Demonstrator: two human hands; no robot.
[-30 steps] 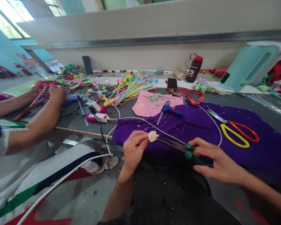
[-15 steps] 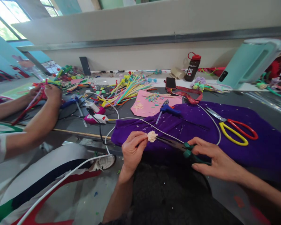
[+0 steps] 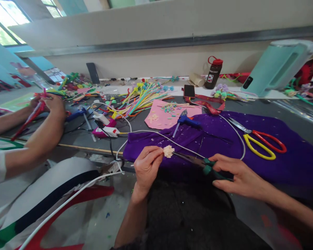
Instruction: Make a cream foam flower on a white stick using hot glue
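Note:
Between the fingertips of my left hand (image 3: 148,166) is a small cream-coloured flower-like cluster (image 3: 169,151). My right hand (image 3: 233,172) is closed around the green handles of long-nosed pliers (image 3: 194,159). The dark jaws point left and their tips meet the right side of the cluster; whether they grip it I cannot tell. Both hands are over the near edge of a purple cloth (image 3: 263,170). Just beyond, on that cloth, lies a blue glue gun (image 3: 187,121). Scissors (image 3: 255,137) with red and yellow handles rest farther right.
A pink sheet (image 3: 152,119) carries small coloured pieces. Behind it lie many pipe cleaners (image 3: 143,99), a phone (image 3: 189,91) with a red strap and a dark bottle (image 3: 213,73). White cables cross the cloth. At left, a co-worker's hands (image 3: 50,102) hold red strands.
Both hands keep their hold on the cluster and the pliers, almost unmoved. The whole view has shifted slightly. The co-worker's hands have moved a little.

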